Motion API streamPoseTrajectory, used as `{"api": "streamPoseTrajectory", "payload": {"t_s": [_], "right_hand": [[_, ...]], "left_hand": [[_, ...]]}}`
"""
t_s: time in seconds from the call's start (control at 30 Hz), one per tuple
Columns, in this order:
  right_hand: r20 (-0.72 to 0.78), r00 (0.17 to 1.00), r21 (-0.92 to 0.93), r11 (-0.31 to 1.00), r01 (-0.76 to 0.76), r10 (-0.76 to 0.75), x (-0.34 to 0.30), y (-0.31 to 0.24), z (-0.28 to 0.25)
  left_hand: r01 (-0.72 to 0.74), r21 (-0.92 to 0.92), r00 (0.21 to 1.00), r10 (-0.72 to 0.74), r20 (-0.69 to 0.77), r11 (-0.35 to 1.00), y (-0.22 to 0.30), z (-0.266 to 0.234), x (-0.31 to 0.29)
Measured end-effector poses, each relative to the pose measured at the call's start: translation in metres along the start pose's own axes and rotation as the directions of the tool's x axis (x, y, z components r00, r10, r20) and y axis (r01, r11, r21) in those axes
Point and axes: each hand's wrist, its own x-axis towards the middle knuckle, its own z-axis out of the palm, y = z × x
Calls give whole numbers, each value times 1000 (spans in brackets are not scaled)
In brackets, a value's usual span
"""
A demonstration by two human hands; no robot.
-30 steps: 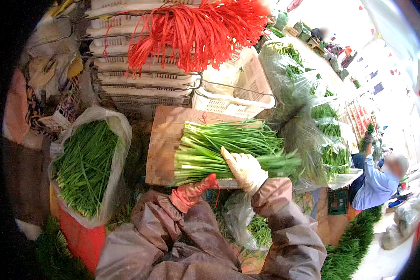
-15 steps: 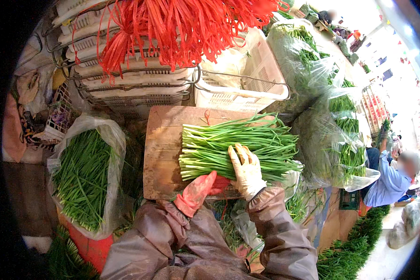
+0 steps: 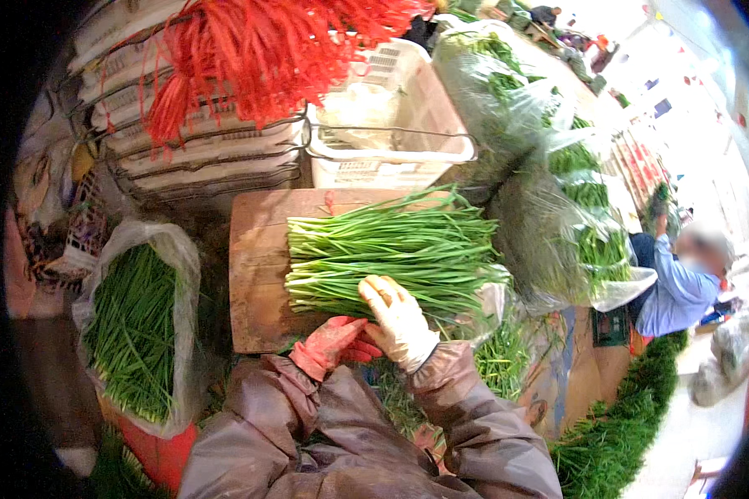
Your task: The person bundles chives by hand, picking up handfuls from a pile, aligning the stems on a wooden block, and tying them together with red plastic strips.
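Observation:
A thick bundle of garlic chives [image 3: 383, 254] lies across a worn wooden board [image 3: 258, 274], pale cut ends to the left and green tips to the right. My right hand [image 3: 398, 323], in a white glove, has its fingertips over the near edge of the bundle; its fingers are outstretched. Just left of it, my left hand [image 3: 333, 343], in a red glove, is at the board's near edge with its fingers apart, pointing toward the right thumb. Nothing is visible in either hand. Red ties [image 3: 225, 62] hang in a large bunch above the board.
White stacked crates [image 3: 200, 158] and an open white crate [image 3: 383, 170] stand beyond the board. A plastic bag of chives [image 3: 133, 333] is at left. More bagged greens [image 3: 591, 200] line the right, near a person in a blue shirt [image 3: 682, 287]. Loose greens [image 3: 624, 432] lie lower right.
My right hand has drawn back toward me off the middle of the chives, nearer my left hand. The left thumb has lowered. The whole view has shifted, so the board appears farther left.

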Motion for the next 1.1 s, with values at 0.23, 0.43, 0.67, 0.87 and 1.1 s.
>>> {"api": "streamPoseTrajectory", "payload": {"t_s": [0.23,0.43,0.67,0.87,1.1], "right_hand": [[87,996,149,989,3,-17,-20,-37,-5],[142,990,214,976,-39,9,-40,-67,-15],[243,906,476,856,201,-347,38,-195,25],[254,686,559,682,471,-682,103,-314,115],[616,179,169,351,921,-767,136,-381,238]], "left_hand": [[-118,195,989,98,110,974,1,-6,-34],[-476,278,835,528,-154,834,-18,-5,-119],[-523,464,301,664,-684,715,-96,-102,-286],[-637,502,-166,532,-831,585,-209,-192,-356],[188,756,-496,725,-478,627,-115,-244,-431]]}}
